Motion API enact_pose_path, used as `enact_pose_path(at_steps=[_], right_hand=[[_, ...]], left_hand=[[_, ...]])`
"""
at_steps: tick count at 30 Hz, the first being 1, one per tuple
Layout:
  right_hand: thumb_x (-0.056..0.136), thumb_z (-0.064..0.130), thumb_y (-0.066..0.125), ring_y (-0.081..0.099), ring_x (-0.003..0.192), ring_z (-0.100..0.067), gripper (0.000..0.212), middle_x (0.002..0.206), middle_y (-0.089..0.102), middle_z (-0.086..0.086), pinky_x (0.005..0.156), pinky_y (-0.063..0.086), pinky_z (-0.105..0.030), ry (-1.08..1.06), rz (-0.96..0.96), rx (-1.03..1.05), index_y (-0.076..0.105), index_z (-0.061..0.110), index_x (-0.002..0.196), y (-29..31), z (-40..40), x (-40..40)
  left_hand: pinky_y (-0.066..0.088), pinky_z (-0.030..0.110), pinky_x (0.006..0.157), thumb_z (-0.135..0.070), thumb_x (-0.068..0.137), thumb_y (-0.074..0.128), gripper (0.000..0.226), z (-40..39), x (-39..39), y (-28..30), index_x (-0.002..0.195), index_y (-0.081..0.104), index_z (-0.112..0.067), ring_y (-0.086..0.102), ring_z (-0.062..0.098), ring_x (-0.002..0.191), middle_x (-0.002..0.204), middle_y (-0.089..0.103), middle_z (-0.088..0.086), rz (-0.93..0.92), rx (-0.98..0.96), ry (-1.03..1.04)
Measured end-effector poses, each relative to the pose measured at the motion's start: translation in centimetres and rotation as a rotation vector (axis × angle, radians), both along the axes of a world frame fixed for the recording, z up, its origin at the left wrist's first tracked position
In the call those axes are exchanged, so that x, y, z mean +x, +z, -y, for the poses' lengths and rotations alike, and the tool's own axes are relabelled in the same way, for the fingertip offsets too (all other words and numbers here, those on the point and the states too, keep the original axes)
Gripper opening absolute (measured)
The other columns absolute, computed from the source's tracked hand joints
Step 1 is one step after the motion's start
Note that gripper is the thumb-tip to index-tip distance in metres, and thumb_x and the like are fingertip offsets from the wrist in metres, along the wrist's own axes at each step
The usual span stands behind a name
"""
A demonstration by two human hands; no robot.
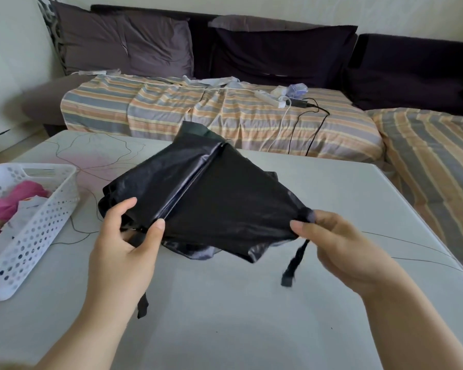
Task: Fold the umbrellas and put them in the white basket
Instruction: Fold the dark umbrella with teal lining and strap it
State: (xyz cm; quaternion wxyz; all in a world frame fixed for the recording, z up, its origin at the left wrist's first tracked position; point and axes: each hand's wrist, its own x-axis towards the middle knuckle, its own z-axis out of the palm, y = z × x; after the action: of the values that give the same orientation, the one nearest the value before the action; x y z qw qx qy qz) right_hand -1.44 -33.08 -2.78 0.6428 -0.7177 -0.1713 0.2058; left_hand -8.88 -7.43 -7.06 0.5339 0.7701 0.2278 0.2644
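A black umbrella (206, 193) is held over the pale table (225, 303), collapsed, with its loose canopy spread in a rough triangle pointing away from me. My left hand (126, 247) grips its near left end, thumb and fingers curled round the bunched fabric. My right hand (340, 244) pinches the canopy's right corner, where a black strap (294, 263) hangs down. A second black strap (142, 305) dangles below my left wrist. The white perforated basket (46, 217) stands at the table's left edge with a folded pink umbrella (8, 206) inside.
Beyond the table runs a sofa with a striped cover (198, 108) and dark cushions (278, 54). A white power strip (269, 98) with cables lies on the sofa seat. White papers (24, 212) lie in the basket beside the pink umbrella.
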Motion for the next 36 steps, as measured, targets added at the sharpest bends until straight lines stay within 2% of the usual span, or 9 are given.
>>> enact_pose_path(at_steps=[6,10,14,18,21,26,30,32,36], right_hand=[[0.086,0.032,0.064,0.054,0.078,-0.027,0.018,0.087,0.052,-0.004,0.074,0.042,-0.034,-0.789,-0.338,0.069,0.053,0.017,0.086,-2.5,-2.6,0.7],[0.082,0.065,0.056,0.064,0.088,-0.023,0.061,0.099,0.057,-0.003,0.065,0.051,-0.033,-0.613,-0.589,-0.105,0.055,0.010,0.108,-2.5,-4.8,-0.2],[0.078,0.059,0.066,0.071,0.084,-0.024,0.052,0.105,0.067,-0.005,0.065,0.053,-0.032,-0.456,-0.667,0.033,0.061,0.014,0.105,-3.4,-6.4,-0.6],[0.089,0.044,0.062,0.069,0.089,-0.017,0.034,0.109,0.067,-0.003,0.081,0.057,-0.040,-0.586,-0.382,0.096,0.061,0.012,0.102,-3.0,-6.5,-0.3],[0.098,0.043,0.046,0.071,0.069,-0.017,0.051,0.097,0.070,-0.016,0.085,0.055,-0.052,-0.632,-0.138,-0.015,0.055,-0.007,0.100,-1.4,-6.1,-1.6],[0.094,0.051,0.047,0.052,0.109,0.003,0.042,0.110,0.062,0.010,0.091,0.046,-0.026,-0.567,0.028,0.151,0.059,0.015,0.077,0.8,-7.0,-2.8],[0.065,0.079,0.058,0.029,0.141,-0.004,0.056,0.155,0.023,0.020,0.115,0.028,-0.042,-0.478,-0.036,0.269,0.064,0.047,0.111,1.1,-7.9,-2.7],[0.074,0.076,0.053,0.013,0.144,0.003,0.029,0.155,0.013,0.024,0.119,0.020,-0.041,-0.422,-0.008,0.244,0.058,0.058,0.097,1.4,-8.6,-3.0],[0.096,0.059,0.031,0.007,0.130,0.024,0.038,0.144,0.017,0.037,0.112,0.010,-0.015,-0.198,0.153,0.097,0.042,0.052,0.132,0.9,-9.2,-2.2]], left_hand=[[0.041,0.032,0.064,-0.038,0.082,0.066,0.045,1.4,-0.5,0.8,0.119,0.044,-0.046,0.061,0.024,0.072,0.083,0.066,0.006,0.074,0.040,0.038],[0.044,0.037,0.072,-0.038,0.080,0.066,0.044,2.3,-0.5,0.8,0.117,0.045,-0.045,0.061,0.037,0.088,0.073,0.065,0.004,0.102,0.035,0.056],[0.044,0.036,0.061,-0.036,0.081,0.065,0.039,2.8,-0.6,0.9,0.112,0.045,-0.049,0.056,0.025,0.058,0.067,0.062,0.005,0.124,-0.013,0.045],[0.046,0.036,0.059,-0.032,0.084,0.065,0.037,2.5,-0.5,0.9,0.111,0.046,-0.048,0.058,0.028,0.058,0.063,0.060,0.004,0.093,-0.057,0.040],[0.042,0.032,0.056,-0.030,0.085,0.065,0.031,2.1,-0.1,0.3,0.109,0.050,-0.044,0.057,0.026,0.056,0.064,0.060,0.005,0.026,-0.058,0.041],[0.040,0.024,0.056,-0.032,0.088,0.060,0.023,2.8,0.1,-0.6,0.110,0.055,-0.039,0.058,0.009,0.069,0.076,0.061,-0.010,-0.129,0.062,-0.073],[0.039,0.020,0.049,-0.036,0.092,0.051,0.010,3.7,-0.7,-0.7,0.093,0.052,-0.046,0.055,0.008,0.058,0.057,0.058,-0.005,-0.205,0.205,-0.226],[0.040,0.018,0.052,-0.039,0.093,0.045,0.016,4.1,-1.1,-0.6,0.079,0.046,-0.047,0.054,0.000,0.060,0.053,0.057,-0.009,-0.214,0.242,-0.302],[0.038,0.021,0.047,-0.065,0.078,0.042,0.036,5.0,-1.8,-0.4,0.063,0.045,-0.032,0.052,0.007,0.052,0.046,0.053,-0.012,-0.188,0.278,-0.386]])
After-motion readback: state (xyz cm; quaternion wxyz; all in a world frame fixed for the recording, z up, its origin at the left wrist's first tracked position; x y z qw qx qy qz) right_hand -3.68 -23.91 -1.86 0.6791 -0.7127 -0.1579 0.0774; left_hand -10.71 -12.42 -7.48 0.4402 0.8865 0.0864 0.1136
